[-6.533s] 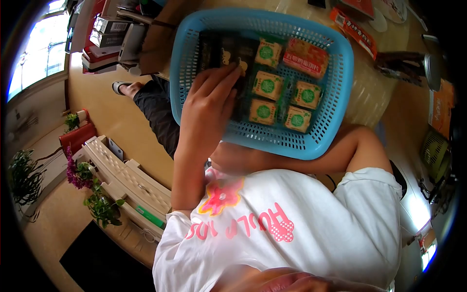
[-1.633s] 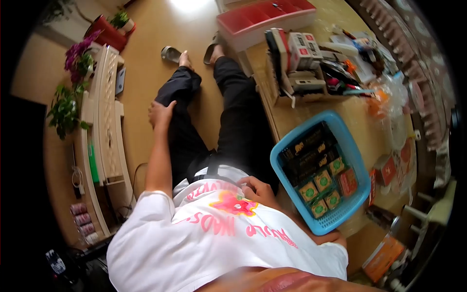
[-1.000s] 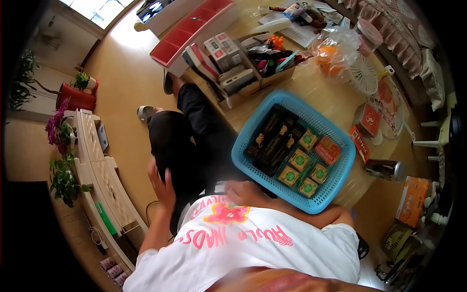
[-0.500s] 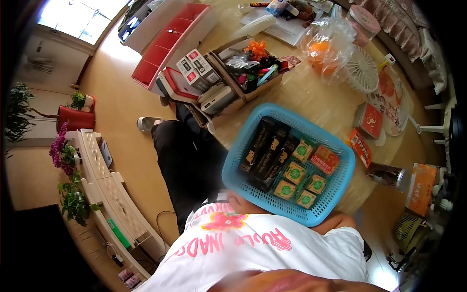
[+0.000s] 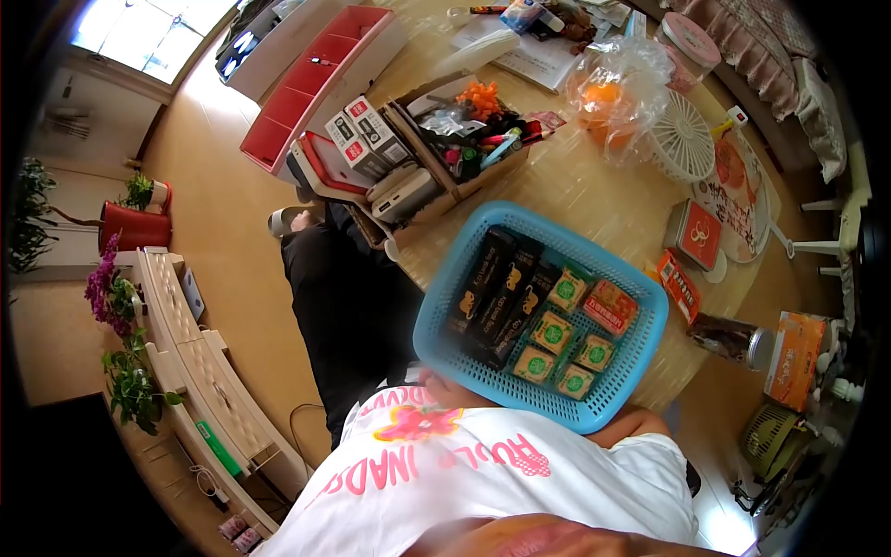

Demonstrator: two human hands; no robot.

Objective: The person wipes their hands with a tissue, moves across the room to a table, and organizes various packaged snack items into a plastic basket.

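A blue plastic basket [image 5: 640,343] sits at the near edge of the table, against my white shirt. Inside, long black packets [image 5: 501,292] lie side by side on its left. Small green-and-gold square packs [image 5: 551,331] fill much of the right half, along with a red pack [image 5: 610,307]. Skin of my left arm or hand [image 5: 452,392] shows between the shirt and the basket's near left corner; its fingers are hidden. On the right, my forearm [image 5: 633,424] runs to the basket's near edge, and that hand is hidden too.
Beyond the basket stands a cardboard box [image 5: 452,192] of small items, beside a red-lined container [image 5: 306,88]. To the right are a plastic bag with oranges [image 5: 603,100], a red tin [image 5: 698,234] and a dark jar with a silver lid [image 5: 729,340].
The whole view has shifted slightly, so most things appear a little further left. The basket and its contents look the same.
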